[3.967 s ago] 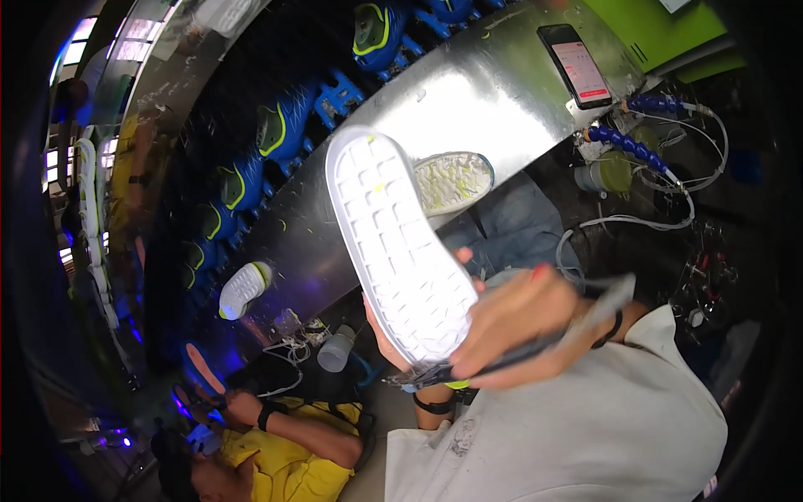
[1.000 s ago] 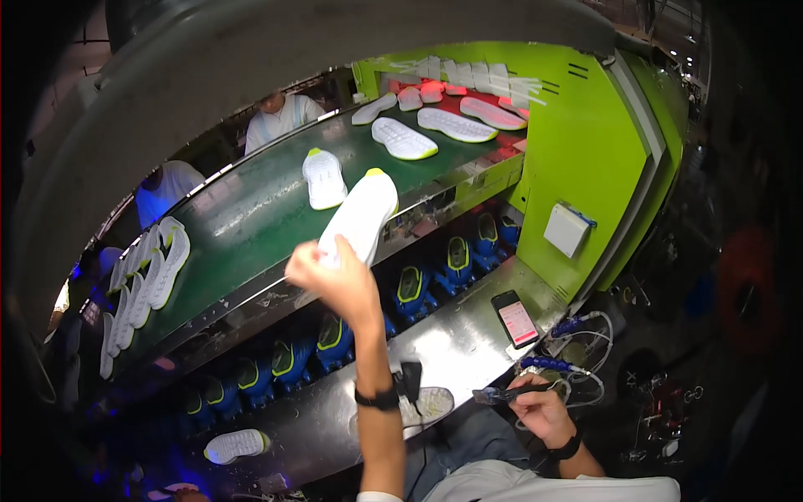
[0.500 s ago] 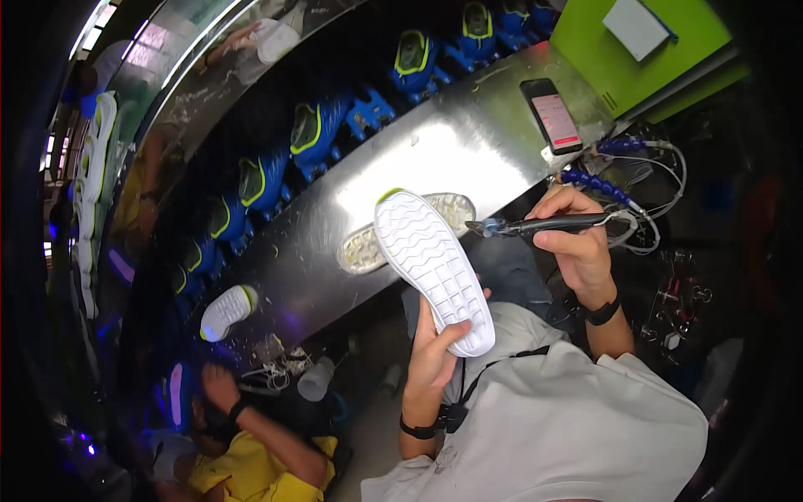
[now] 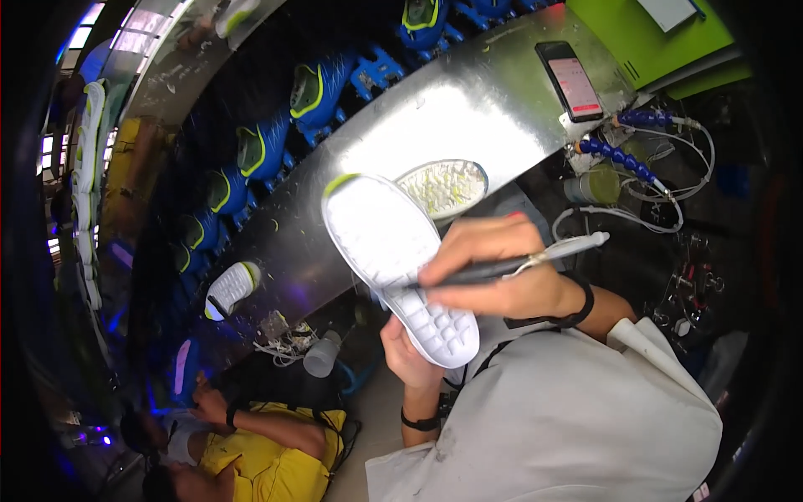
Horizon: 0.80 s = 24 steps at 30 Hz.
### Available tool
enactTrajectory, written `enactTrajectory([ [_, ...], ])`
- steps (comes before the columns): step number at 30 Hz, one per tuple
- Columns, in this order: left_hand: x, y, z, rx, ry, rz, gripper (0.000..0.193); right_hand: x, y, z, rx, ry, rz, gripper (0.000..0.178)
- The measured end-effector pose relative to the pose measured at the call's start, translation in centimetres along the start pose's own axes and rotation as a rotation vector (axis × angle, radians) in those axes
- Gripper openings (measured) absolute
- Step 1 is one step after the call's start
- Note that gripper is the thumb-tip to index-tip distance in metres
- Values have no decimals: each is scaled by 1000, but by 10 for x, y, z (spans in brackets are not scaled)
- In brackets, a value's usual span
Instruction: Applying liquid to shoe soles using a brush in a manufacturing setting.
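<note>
A white shoe sole (image 4: 376, 234) with a yellow-green heel edge and a grooved, blocky tread is tilted over the bench edge. My left hand (image 4: 407, 351) grips it from beneath at its lower end. My right hand (image 4: 510, 272) pinches a slim black-handled brush (image 4: 481, 273), blurred by motion, with a pale tube at its back end. The brush's front end reaches the sole's waist; its tip is too smeared to make out. Partly behind the held sole, a second pale sole (image 4: 452, 186) with yellow-green patches lies on the metal bench (image 4: 360, 138).
Blue shoe uppers (image 4: 259, 151) stand along the bench's far side. A phone (image 4: 570, 81) lies near a green board (image 4: 648, 42). Blue jointed hoses (image 4: 619, 159) hang at the right. Another white sole (image 4: 232, 289) lies left. A co-worker in yellow (image 4: 272, 456) holds a blue shoe (image 4: 184, 368).
My right hand has brought the brush left and down onto the sole. The sole has shifted slightly left. The co-worker's arm has moved, and the whole view has tilted a little.
</note>
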State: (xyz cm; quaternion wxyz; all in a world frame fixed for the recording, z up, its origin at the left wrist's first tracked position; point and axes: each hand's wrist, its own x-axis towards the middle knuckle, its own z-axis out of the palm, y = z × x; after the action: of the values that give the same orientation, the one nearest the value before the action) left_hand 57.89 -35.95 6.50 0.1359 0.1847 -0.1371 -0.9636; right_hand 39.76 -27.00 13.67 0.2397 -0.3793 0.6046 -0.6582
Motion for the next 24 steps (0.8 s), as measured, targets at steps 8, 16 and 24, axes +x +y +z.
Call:
enactTrajectory([
  [8, 50, 10, 56, -149, -7, 44, 70, -26, -25, -6, 75, 33, 142, 21],
  [16, 72, 44, 51, -1, -232, -160, 50, -19, -29, -13, 115, -71, 63, 20],
  [24, 29, 123, 57, 834, 46, 131, 61, -24, -12, -5, 527, -511, -100, 18],
])
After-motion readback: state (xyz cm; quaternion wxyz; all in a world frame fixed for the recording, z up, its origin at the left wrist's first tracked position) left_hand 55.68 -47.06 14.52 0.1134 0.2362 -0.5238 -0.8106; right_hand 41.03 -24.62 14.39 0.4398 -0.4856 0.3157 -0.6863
